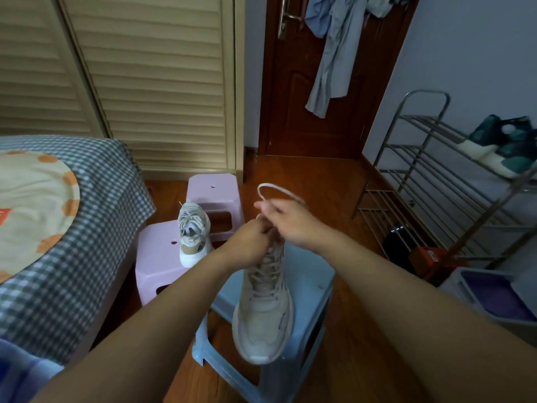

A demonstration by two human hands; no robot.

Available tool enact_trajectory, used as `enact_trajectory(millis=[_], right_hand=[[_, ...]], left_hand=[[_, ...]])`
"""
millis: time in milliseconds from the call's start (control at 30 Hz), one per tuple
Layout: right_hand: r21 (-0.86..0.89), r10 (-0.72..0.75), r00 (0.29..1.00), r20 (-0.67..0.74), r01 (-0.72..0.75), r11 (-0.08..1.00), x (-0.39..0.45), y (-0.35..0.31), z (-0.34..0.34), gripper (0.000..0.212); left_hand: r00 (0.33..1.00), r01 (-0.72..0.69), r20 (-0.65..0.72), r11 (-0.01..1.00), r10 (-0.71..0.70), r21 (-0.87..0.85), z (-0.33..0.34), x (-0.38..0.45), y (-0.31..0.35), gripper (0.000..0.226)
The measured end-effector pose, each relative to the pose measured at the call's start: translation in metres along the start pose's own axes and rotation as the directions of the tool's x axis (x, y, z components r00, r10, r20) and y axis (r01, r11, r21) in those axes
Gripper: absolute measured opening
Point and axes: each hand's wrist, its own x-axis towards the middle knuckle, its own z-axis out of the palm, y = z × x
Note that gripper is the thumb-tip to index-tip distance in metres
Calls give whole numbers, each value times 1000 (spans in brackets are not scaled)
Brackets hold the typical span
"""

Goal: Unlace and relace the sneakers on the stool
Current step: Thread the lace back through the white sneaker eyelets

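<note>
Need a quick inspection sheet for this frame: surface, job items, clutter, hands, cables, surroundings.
Surface: blue stool on wooden floor; two pink stools beside it.
Job's things: beige sneaker on the blue stool, toe toward camera, lace looped up above the hands. Second sneaker on the near pink stool, laced.
Clutter: red box and grey bin on the floor at right.
Hands: left hand grips at the sneaker's top; right hand pinches the lace.
Cables: nothing seen.
Surroundings: bed at left, louvred wardrobe, brown door with clothes hanging, metal shoe rack holding teal shoes.
</note>
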Motion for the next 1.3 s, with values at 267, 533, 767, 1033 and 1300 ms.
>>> enact_trajectory(millis=[267,533,767,1033,1300], right_hand=[[-378,-35,991,-126,-15,926,1,38,8,47],[-281,53,998,42,-39,959,-3,45,-8,10],[-15,-24,1000,-10,24,1000,-5,49,19,11],[212,29,991,132,-56,976,-6,42,7,24],[-747,-272,954,124,270,607,16,64,-19,14]], left_hand=[[990,138,-15,972,-144,-190,-8,-6,-8,41],[994,89,78,977,-75,-194,-18,-11,-17,17],[995,-17,-103,999,13,-39,-14,-13,-16,15],[865,-174,-376,901,333,397,-1,-4,-28,12],[928,129,-371,956,-23,265,-23,-22,-23,24]])
